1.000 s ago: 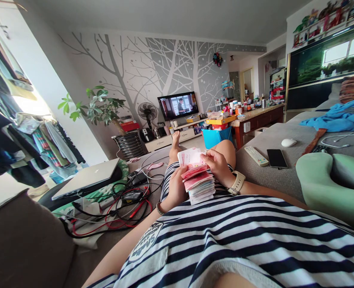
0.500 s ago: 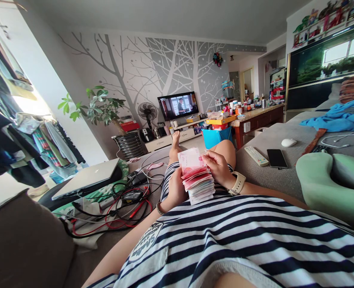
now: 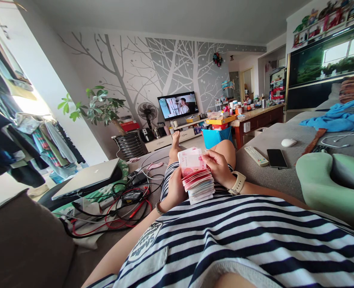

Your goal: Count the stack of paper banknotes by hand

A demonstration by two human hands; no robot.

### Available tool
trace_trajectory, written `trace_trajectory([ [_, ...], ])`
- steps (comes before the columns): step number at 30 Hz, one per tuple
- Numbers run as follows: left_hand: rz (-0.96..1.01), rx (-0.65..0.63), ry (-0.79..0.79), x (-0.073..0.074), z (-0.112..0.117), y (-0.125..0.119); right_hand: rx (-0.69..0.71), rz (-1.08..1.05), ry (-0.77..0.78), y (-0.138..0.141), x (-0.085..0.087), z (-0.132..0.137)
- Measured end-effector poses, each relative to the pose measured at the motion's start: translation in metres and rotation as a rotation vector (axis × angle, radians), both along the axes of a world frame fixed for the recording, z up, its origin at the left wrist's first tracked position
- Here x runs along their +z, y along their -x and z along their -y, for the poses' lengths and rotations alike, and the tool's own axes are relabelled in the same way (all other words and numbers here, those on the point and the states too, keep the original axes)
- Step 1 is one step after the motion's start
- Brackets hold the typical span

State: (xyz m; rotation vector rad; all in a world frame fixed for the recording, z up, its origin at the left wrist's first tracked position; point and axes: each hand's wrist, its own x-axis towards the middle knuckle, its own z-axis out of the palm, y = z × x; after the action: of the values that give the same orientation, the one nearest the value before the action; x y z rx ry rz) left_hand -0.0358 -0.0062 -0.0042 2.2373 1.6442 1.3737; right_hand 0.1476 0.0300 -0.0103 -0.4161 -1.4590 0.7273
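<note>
A thick stack of pink and pale banknotes [image 3: 198,186] rests on my lap over my striped clothing. My left hand [image 3: 174,188] wraps round the stack's left side from below. My right hand [image 3: 217,167], with a pale watch at the wrist, pinches the right edge of the upper notes [image 3: 190,161], which stand lifted and folded back toward the room. Both hands are closed on the notes.
A grey sofa [image 3: 273,138] on my right carries a remote [image 3: 256,155], a black phone [image 3: 276,158], a white mouse [image 3: 288,142] and a green cushion [image 3: 330,180]. On my left lie a closed laptop [image 3: 87,177] and tangled cables [image 3: 117,208]. A television [image 3: 178,105] plays ahead.
My right hand has pressed the lifted notes down closer to the stack, so the fanned gap is smaller. The picture on the television has changed.
</note>
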Motion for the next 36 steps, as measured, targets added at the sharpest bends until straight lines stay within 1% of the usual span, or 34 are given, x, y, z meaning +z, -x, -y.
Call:
trace_trajectory([
  [17,0.026,-0.036,-0.011,0.0001,-0.0033,0.0004,-0.014,0.025,-0.007,-0.0011,-0.0008,-0.0015],
  [23,0.032,-0.026,-0.006,0.0009,-0.0029,-0.0013,-0.004,0.015,-0.006,-0.0009,0.0005,0.0004],
  [27,0.002,0.009,-0.004,0.0014,-0.0003,-0.0014,-0.007,0.025,-0.001,-0.0006,0.0006,0.0009],
  [36,0.041,-0.010,0.006,0.0016,0.0003,-0.0014,-0.014,0.022,-0.010,-0.0005,0.0009,0.0009],
])
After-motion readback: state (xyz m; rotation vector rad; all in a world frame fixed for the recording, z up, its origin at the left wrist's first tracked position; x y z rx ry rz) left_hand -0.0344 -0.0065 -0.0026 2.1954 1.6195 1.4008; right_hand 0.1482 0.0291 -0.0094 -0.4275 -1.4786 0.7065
